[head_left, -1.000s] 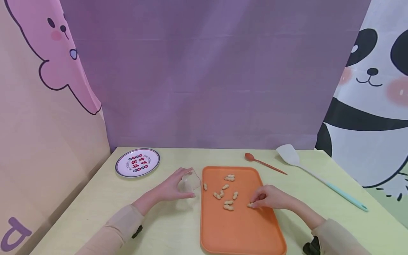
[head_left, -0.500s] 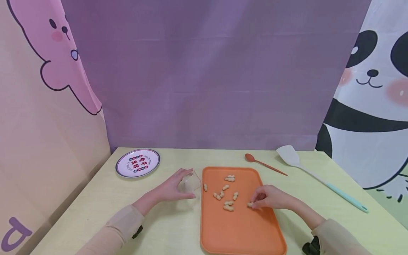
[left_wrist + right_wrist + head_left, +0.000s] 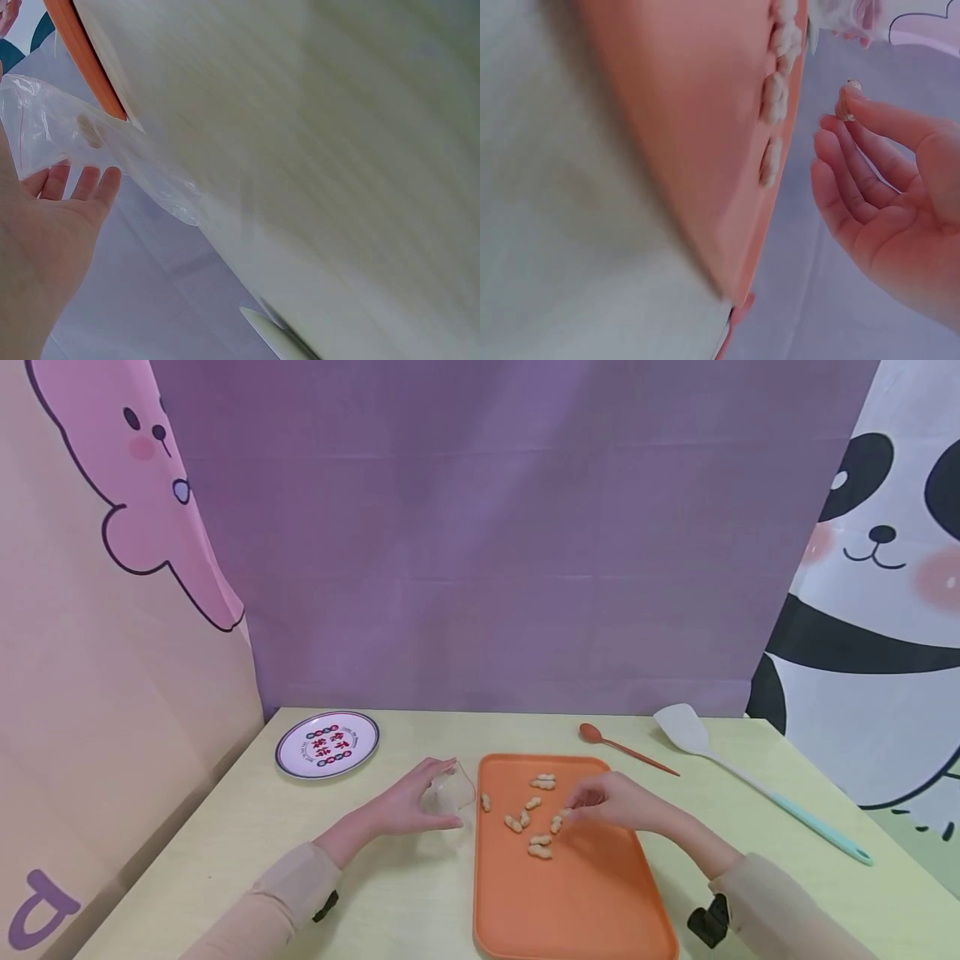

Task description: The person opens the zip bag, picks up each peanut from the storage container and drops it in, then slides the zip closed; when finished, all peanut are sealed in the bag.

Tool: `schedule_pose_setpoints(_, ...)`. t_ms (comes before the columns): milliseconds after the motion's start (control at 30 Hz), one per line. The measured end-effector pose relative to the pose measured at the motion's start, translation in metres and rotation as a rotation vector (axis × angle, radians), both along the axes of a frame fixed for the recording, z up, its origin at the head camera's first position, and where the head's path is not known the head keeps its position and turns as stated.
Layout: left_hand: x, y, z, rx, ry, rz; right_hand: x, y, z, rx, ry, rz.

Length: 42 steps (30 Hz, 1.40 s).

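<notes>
Left grip (image 3: pixel 403 803) cupped, thumb (image 3: pixel 441 821) apart; right grip (image 3: pixel 618 802) pinching (both arms (image 3: pixel 768 906) outstretched).

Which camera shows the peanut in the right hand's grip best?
The right wrist view: the peanut shows close up against the purple backdrop, pinched by the right hand. In the head view it is tiny, nearly merging with another peanut on the orange tray; the left wrist view doesn't show it.

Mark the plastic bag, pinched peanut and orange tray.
Plastic bag (image 3: pixel 124 154): left wrist view, its clear film.
Pinched peanut (image 3: pixel 844 109): right wrist view, its shell.
Orange tray (image 3: pixel 570 902): head view, its bare floor.
</notes>
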State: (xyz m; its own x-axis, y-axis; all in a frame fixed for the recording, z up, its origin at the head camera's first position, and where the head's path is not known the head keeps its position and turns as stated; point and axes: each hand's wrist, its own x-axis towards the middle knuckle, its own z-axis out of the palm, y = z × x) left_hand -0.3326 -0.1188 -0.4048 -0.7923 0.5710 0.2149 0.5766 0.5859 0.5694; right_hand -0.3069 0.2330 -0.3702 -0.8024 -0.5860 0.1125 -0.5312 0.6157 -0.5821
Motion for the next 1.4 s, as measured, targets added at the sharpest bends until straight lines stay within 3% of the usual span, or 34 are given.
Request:
schedule_pose_setpoints(100, 0.0, 0.0, 0.0, -0.009, 0.001, 0.003, -0.002, -0.014, 0.003, -0.044, 0.024, 0.005)
schedule_pose_setpoints(300, -0.001, 0.0, -0.001, -0.008, 0.006, -0.002, -0.004, -0.044, 0.009, -0.1, 0.097, -0.062)
schedule_pose_setpoints(700, 0.0, 0.001, 0.0, 0.009, -0.018, -0.006, -0.01, -0.094, 0.012, -0.168, -0.061, -0.026)
schedule_pose_setpoints(1067, -0.001, 0.001, 0.0, 0.023, 0.01, -0.026, -0.017, -0.126, 0.002, -0.223, 0.104, 0.01)
schedule_pose_setpoints(1400, 0.0, 0.001, 0.002, 0.027, 0.007, -0.024, -0.018, -0.127, -0.001, -0.23, 0.134, 0.027)
